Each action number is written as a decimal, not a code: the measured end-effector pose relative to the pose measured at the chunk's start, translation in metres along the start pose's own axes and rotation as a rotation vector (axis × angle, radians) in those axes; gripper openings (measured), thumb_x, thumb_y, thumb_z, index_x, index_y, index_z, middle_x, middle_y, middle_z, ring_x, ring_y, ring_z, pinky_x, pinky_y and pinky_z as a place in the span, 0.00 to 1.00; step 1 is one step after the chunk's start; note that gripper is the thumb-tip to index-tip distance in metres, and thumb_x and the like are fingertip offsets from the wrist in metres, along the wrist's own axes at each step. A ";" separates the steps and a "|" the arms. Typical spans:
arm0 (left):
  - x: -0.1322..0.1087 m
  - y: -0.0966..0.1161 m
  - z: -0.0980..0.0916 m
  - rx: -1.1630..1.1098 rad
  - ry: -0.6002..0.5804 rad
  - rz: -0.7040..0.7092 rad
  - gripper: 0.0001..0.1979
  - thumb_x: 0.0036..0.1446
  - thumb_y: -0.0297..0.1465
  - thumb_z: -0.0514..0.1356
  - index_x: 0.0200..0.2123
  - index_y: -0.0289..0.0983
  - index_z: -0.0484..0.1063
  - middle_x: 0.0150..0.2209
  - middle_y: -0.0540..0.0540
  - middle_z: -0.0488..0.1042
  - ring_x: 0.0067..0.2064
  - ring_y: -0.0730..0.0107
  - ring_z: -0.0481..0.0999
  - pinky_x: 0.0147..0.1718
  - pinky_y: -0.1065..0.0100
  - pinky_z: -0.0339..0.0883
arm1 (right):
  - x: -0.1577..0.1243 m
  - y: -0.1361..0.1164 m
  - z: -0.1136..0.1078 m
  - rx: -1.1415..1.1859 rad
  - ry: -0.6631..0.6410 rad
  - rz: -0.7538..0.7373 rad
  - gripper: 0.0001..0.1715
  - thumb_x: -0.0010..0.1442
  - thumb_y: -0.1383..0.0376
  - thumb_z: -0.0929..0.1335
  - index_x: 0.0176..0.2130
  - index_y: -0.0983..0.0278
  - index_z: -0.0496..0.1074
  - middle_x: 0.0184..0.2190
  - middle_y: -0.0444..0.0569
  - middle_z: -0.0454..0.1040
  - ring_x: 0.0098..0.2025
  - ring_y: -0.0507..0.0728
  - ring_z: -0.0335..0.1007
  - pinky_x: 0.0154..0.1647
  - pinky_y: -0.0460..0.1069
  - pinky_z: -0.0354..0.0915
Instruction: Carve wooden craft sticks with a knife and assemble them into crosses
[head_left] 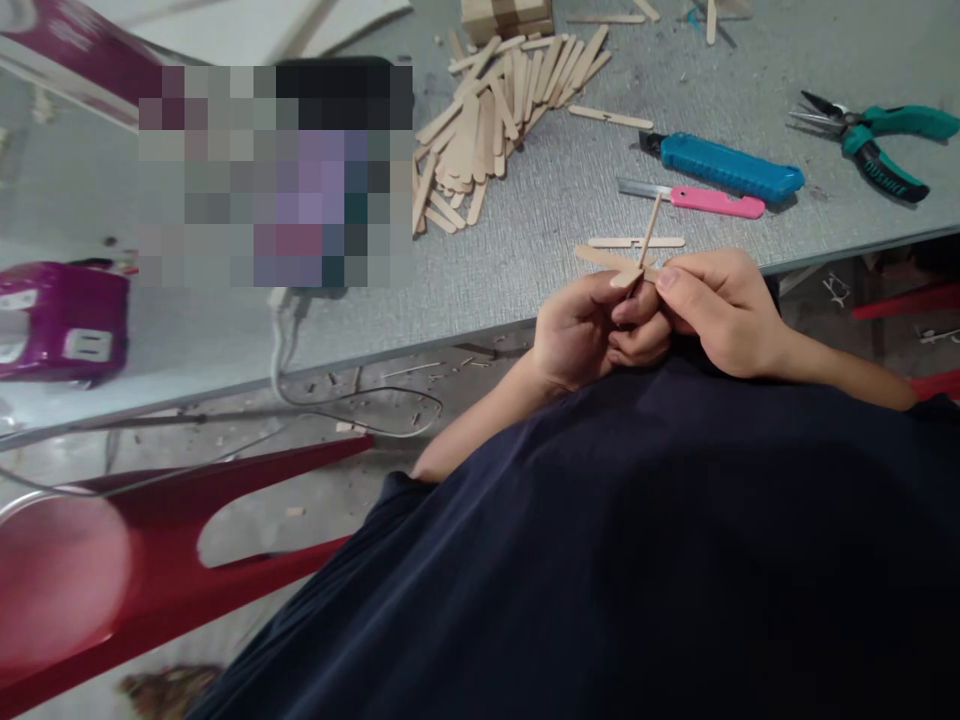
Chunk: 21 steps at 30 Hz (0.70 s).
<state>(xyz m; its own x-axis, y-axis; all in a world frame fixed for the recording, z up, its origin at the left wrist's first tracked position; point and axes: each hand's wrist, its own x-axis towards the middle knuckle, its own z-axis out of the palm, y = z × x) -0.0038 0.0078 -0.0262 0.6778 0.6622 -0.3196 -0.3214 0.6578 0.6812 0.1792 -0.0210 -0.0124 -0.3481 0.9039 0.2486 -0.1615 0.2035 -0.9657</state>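
Observation:
At the table's front edge, my left hand (592, 330) and my right hand (712, 305) hold several crossed wooden craft sticks (611, 258) between them. One stick points up and away, while others lie across it; the crossing point is partly hidden by the fingers. My left fingers are curled under the sticks, and my right thumb and forefinger pinch one end. Just beyond the hands lies a notched craft stick (600, 242). Behind it are a pink utility knife (716, 201) with its blade out and a blue box cutter (731, 167).
A heap of craft sticks (480, 130) spreads over the grey table (465, 285), with another notched stick (611, 117) nearby. Green-handled pliers (877, 140) lie at the right. A cable (276, 350) hangs over the edge near a red stool (165, 530); a purple package (67, 320) sits left.

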 end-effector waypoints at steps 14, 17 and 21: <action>-0.007 0.000 0.011 -0.018 0.046 0.092 0.32 0.74 0.46 0.63 0.23 0.45 0.48 0.19 0.56 0.47 0.19 0.76 0.49 0.20 0.67 0.49 | 0.003 0.012 -0.011 -0.439 -0.023 -0.220 0.27 0.82 0.54 0.65 0.30 0.57 0.66 0.23 0.43 0.71 0.27 0.53 0.70 0.34 0.50 0.68; -0.011 -0.001 0.009 -0.032 0.099 0.101 0.34 0.76 0.50 0.62 0.23 0.45 0.48 0.19 0.56 0.48 0.19 0.76 0.49 0.20 0.67 0.51 | 0.005 0.013 -0.008 -0.479 -0.053 -0.289 0.27 0.83 0.56 0.64 0.29 0.56 0.63 0.22 0.42 0.69 0.25 0.52 0.66 0.31 0.50 0.63; -0.015 -0.001 0.003 -0.045 0.117 0.146 0.36 0.78 0.53 0.60 0.23 0.45 0.48 0.19 0.56 0.46 0.19 0.75 0.48 0.20 0.67 0.53 | 0.005 0.011 -0.005 -0.520 -0.076 -0.350 0.28 0.85 0.55 0.62 0.30 0.56 0.62 0.22 0.40 0.66 0.25 0.52 0.62 0.30 0.50 0.61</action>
<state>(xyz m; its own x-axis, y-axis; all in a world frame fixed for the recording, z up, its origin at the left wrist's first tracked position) -0.0110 -0.0040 -0.0202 0.5409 0.7874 -0.2957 -0.4416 0.5651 0.6969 0.1805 -0.0120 -0.0218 -0.4237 0.7250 0.5430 0.1853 0.6562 -0.7315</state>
